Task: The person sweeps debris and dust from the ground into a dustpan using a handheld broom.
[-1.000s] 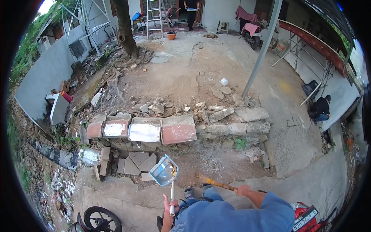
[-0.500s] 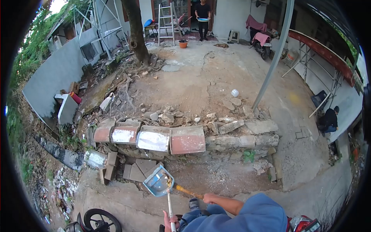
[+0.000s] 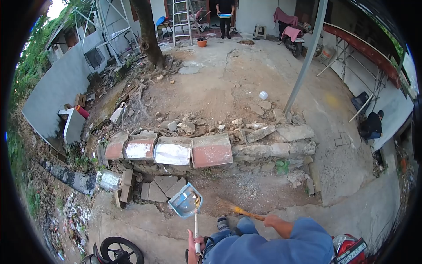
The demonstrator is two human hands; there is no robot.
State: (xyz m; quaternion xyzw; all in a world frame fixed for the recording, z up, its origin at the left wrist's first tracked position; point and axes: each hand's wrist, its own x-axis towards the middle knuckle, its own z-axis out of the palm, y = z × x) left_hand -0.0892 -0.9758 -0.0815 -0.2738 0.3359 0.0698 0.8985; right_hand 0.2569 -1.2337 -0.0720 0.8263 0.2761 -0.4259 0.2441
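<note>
In the lower middle of the head view, my left hand (image 3: pixel 196 241) is wrapped round the pale handle of a light blue dustpan (image 3: pixel 186 201). Some yellowish and brown debris lies in the pan, which is held over the concrete beside several loose grey blocks. My right hand (image 3: pixel 271 221) grips the wooden handle of a short broom (image 3: pixel 239 210). Its bristles point left and are apart from the dustpan, above the ground in front of my shoes.
Roof tiles (image 3: pixel 172 151) and broken rubble cap a low wall ahead. A metal post (image 3: pixel 306 58) stands right of it. Motorbike parts flank me, including a wheel (image 3: pixel 121 251). One person (image 3: pixel 225 13) holds a basin far off; another person (image 3: pixel 372 126) crouches right.
The broom has drawn back to the right, away from the dustpan, and its bristles now show. The dustpan has shifted slightly right and up.
</note>
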